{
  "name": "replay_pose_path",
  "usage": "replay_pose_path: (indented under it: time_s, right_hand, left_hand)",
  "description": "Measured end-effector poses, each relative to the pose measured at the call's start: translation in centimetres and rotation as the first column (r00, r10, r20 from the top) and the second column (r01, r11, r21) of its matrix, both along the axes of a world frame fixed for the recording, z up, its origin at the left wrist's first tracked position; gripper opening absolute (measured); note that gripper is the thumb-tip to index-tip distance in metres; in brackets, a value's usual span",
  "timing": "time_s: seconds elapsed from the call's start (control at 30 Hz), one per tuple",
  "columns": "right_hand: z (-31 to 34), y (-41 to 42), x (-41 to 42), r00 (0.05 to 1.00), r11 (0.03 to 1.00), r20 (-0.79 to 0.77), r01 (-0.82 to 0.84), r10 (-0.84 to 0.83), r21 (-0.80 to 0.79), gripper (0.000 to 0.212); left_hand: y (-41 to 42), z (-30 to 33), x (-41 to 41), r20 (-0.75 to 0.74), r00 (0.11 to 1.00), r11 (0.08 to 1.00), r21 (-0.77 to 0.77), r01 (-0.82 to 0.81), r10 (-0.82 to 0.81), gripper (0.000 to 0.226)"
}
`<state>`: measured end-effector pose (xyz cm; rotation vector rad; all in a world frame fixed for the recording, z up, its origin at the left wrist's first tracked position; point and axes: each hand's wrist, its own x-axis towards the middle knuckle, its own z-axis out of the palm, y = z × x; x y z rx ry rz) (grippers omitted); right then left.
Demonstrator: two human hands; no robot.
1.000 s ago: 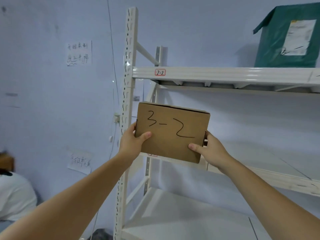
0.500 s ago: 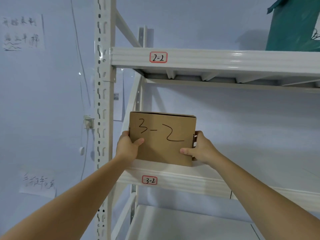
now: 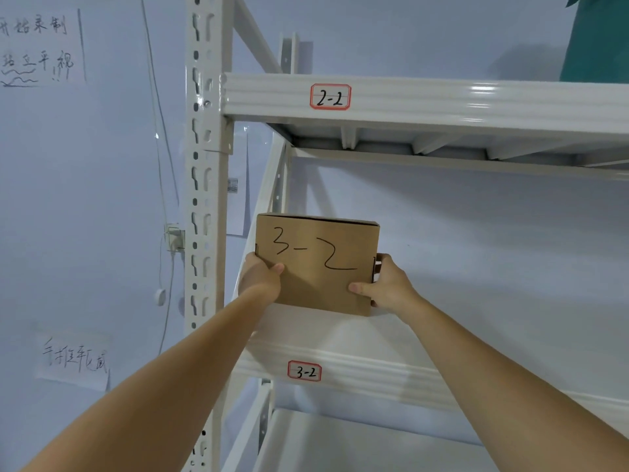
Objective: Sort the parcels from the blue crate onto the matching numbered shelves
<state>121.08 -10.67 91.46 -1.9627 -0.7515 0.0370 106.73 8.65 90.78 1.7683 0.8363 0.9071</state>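
The step in hand is the placing of one parcel: a brown cardboard box [image 3: 316, 264] marked "3-2" in black pen is held at the left end of the shelf [image 3: 391, 376] whose red-bordered label [image 3: 304, 371] reads the same, so the match looks right. The left hand [image 3: 260, 277] grips the box's left edge with the thumb laid across the front face, and the right hand [image 3: 386, 286] does likewise on the right edge; both grips are clamped on the box. The box stands upright, its marked face toward the camera, its lower edge at the shelf surface, though whether it bears its full weight there cannot be told. Above it runs the shelf labelled "2-2" [image 3: 330, 96], with a green parcel [image 3: 599, 46] on top at the far right. The next move probably calls for settling the box flat, perhaps a short push inward from the edge, then opening both hands and drawing them back. The blue crate is not in view.
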Motion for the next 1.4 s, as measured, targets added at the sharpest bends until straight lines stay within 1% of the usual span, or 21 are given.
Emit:
replay_pose_path:
  time_s: [0.07, 0.17, 0.23, 0.3, 0.33, 0.37, 0.4, 0.43, 0.47, 0.53, 0.6, 0.63, 0.7, 0.8, 0.9, 1.0, 1.07, 1.13, 1.3, 1.37, 1.4]
  right_hand:
    - [-0.4, 0.0, 0.0, 1.0, 1.0, 0.015, 0.008, -0.008, 0.015, 0.091]
    - [-0.4, -0.4, -0.4, 1.0, 1.0, 0.026, 0.015, -0.015, -0.002, 0.09]
    - [-0.1, -0.6, -1.0, 0.998, 0.999, 0.05, 0.029, -0.027, -0.032, 0.096]
    - [0.5, -1.4, -1.9, 0.996, 0.994, 0.083, 0.05, -0.042, -0.098, 0.103]
    - [0.8, -2.3, -2.4, 0.992, 0.986, 0.114, 0.068, -0.05, -0.152, 0.099]
    - [1.1, -3.2, -2.8, 0.986, 0.972, 0.157, 0.09, -0.056, -0.218, 0.093]
    - [1.4, -4.2, -2.9, 0.976, 0.95, 0.21, 0.118, -0.058, -0.288, 0.087]
    - [1.5, -5.4, -3.1, 0.965, 0.925, 0.259, 0.138, -0.045, -0.355, 0.084]
    - [1.7, -6.6, -3.3, 0.953, 0.897, 0.302, 0.148, -0.017, -0.417, 0.085]
    - [1.8, -9.2, -3.9, 0.928, 0.844, 0.365, 0.142, 0.068, -0.518, 0.089]
    - [1.9, -11.5, -5.2, 0.891, 0.82, 0.404, 0.069, 0.205, -0.568, 0.083]
    - [1.8, -12.7, -6.1, 0.858, 0.811, 0.41, -0.013, 0.309, -0.585, 0.076]
    - [1.4, -14.8, -8.3, 0.765, 0.747, 0.395, -0.163, 0.508, -0.645, 0.064]
    - [-0.3, -16.6, -11.2, 0.652, 0.646, 0.402, -0.181, 0.643, -0.741, 0.064]
    - [-2.1, -17.1, -14.0, 0.587, 0.597, 0.374, -0.242, 0.718, -0.765, 0.066]
    - [-3.4, -17.0, -17.7, 0.511, 0.549, 0.345, -0.326, 0.787, -0.77, 0.071]
    - [-4.0, -16.8, -20.8, 0.458, 0.514, 0.327, -0.379, 0.827, -0.769, 0.07]
    - [-4.5, -16.7, -24.6, 0.386, 0.473, 0.318, -0.427, 0.866, -0.771, 0.069]
    - [-6.3, -17.7, -34.7, 0.199, 0.344, 0.281, -0.484, 0.939, -0.805, 0.068]
    - [-7.2, -19.0, -39.5, 0.127, 0.291, 0.264, -0.503, 0.956, -0.814, 0.067]
    - [-7.5, -19.8, -41.6, 0.098, 0.281, 0.269, -0.509, 0.958, -0.813, 0.066]
  left_hand:
    - [0.0, 0.1, -0.1, 0.003, 1.0, 1.0, 0.013, -0.021, 0.021, 0.044]
    - [-0.1, 0.6, -0.9, -0.034, 0.995, 0.992, 0.09, -0.093, 0.096, 0.059]
    - [-0.5, 1.0, -2.2, -0.045, 0.992, 0.99, 0.086, -0.111, 0.115, 0.061]
    - [-1.6, 1.0, -3.9, -0.063, 0.996, 0.994, 0.085, -0.062, 0.068, 0.057]
    - [-2.6, 0.9, -4.9, -0.094, 0.995, 0.993, 0.117, 0.0, 0.011, 0.057]
    - [-3.4, 0.6, -5.9, -0.161, 0.985, 0.983, 0.165, 0.086, -0.06, 0.061]
    - [-4.2, 0.5, -6.7, -0.247, 0.962, 0.962, 0.209, 0.173, -0.12, 0.072]
    - [-5.3, 0.3, -7.8, -0.346, 0.929, 0.939, 0.256, 0.229, -0.132, 0.079]
    - [-6.5, 0.4, -8.7, -0.436, 0.892, 0.913, 0.305, 0.27, -0.118, 0.08]
    - [-9.0, 0.4, -10.3, -0.59, 0.807, 0.834, 0.439, 0.334, -0.013, 0.076]
    - [-11.8, 0.4, -12.1, -0.666, 0.739, 0.74, 0.548, 0.39, 0.103, 0.071]
    - [-13.2, 0.3, -13.0, -0.678, 0.723, 0.72, 0.567, 0.4, 0.133, 0.069]
    - [-15.9, -0.2, -14.6, -0.69, 0.706, 0.728, 0.566, 0.387, 0.162, 0.066]
    - [-19.9, -1.3, -17.2, -0.71, 0.675, 0.732, 0.566, 0.378, 0.2, 0.061]
    - [-23.1, -3.0, -20.6, -0.752, 0.605, 0.751, 0.553, 0.361, 0.264, 0.062]
    - [-25.6, -4.7, -25.5, -0.787, 0.528, 0.795, 0.525, 0.303, 0.318, 0.067]
    - [-27.0, -5.5, -28.9, -0.803, 0.493, 0.826, 0.503, 0.255, 0.336, 0.068]
    - [-28.6, -6.1, -33.1, -0.815, 0.453, 0.851, 0.487, 0.198, 0.361, 0.07]
    - [-33.6, -7.1, -43.7, -0.816, 0.414, 0.89, 0.454, 0.031, 0.402, 0.067]
    - [-36.6, -7.8, -48.6, -0.805, 0.398, 0.885, 0.465, -0.038, 0.44, 0.063]
    - [-38.0, -8.2, -50.6, -0.796, 0.395, 0.878, 0.473, -0.069, 0.46, 0.06]
